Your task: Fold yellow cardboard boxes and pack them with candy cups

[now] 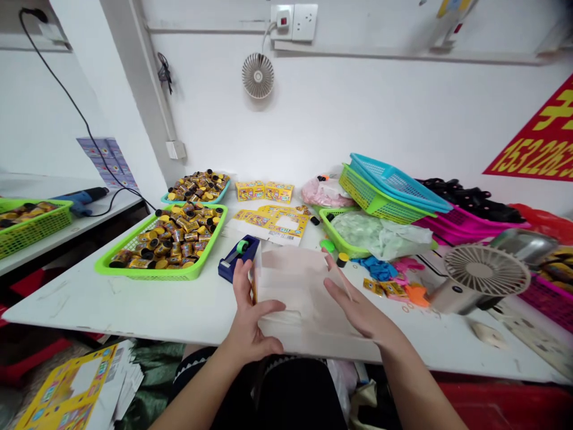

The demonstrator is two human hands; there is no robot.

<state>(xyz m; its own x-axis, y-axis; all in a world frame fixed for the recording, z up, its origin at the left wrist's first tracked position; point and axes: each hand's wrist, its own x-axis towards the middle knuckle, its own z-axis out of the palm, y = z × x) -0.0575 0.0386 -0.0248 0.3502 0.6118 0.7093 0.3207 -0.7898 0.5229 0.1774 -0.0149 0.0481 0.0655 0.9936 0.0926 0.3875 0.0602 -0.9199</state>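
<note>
Between my hands is a partly folded cardboard box, its plain white inside facing me and a sliver of yellow print showing at its left edge. My left hand grips the box's left side, with fingers behind the panel and the thumb in front. On the other side, my right hand holds the right panel, fingers against the card; this part is slightly blurred. Just behind my left hand stands a blue tape dispenser with a green-cored roll. Flat printed box blanks lie behind the box.
Green basket and blue basket at left hold small yellow, black-capped jars. Two yellow boxes stand by the wall. At right are stacked baskets, a desk fan and a computer mouse. More blanks lie below left.
</note>
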